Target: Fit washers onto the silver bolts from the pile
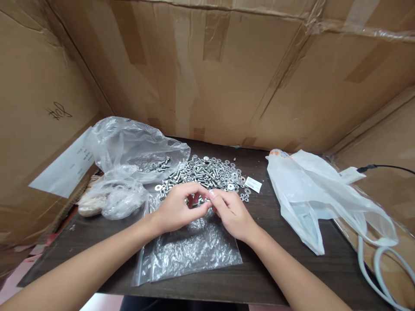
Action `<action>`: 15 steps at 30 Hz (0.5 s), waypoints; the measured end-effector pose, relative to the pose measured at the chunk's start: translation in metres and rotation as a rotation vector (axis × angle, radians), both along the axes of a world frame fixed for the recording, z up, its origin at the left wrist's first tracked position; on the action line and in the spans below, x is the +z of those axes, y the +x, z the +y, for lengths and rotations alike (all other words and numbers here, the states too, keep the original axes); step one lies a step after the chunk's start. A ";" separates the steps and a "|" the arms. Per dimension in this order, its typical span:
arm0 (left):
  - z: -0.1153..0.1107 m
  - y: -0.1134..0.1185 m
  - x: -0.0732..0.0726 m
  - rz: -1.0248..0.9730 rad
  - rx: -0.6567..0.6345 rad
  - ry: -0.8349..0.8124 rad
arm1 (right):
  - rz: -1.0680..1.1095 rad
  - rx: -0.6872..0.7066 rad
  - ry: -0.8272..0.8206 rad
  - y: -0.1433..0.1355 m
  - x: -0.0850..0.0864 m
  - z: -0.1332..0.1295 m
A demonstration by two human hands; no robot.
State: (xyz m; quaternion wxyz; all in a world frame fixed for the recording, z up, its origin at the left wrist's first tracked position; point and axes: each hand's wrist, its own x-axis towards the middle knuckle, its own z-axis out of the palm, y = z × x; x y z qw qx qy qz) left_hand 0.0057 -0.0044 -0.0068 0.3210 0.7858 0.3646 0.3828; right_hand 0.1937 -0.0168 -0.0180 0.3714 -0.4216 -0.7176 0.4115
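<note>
My left hand (180, 206) and my right hand (232, 212) meet at their fingertips over the front of a pile of metal bolts (207, 170). Thumb and fingers of each hand are closed in a pinch. Whatever small piece they hold between them is too covered to name. Flat washers (240, 180) and nuts (244, 197) lie along the right side of the pile. Beneath my hands is a clear zip bag (197, 252), flat on the dark table (269, 268).
A large clear plastic bag (129, 142) with some bolts at its mouth lies left, beside smaller knotted bags (121, 196). A white label (253, 184) is right of the pile. Further right are a white carrier bag (301, 190) and a pale cable (378, 276). Cardboard walls (194, 73) enclose the table.
</note>
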 end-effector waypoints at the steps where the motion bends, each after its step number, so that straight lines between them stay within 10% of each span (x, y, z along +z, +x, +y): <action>1: 0.000 -0.001 -0.001 0.026 -0.020 0.103 | -0.007 0.009 -0.062 -0.001 -0.002 0.001; 4: 0.000 -0.002 -0.002 0.062 -0.026 0.198 | -0.022 0.000 -0.137 -0.002 -0.004 0.001; 10: 0.003 0.000 0.000 -0.022 0.033 -0.197 | 0.014 -0.019 0.110 0.000 0.007 -0.001; 15: 0.000 -0.002 -0.003 0.062 -0.020 0.196 | -0.083 -0.006 -0.041 -0.002 -0.001 0.001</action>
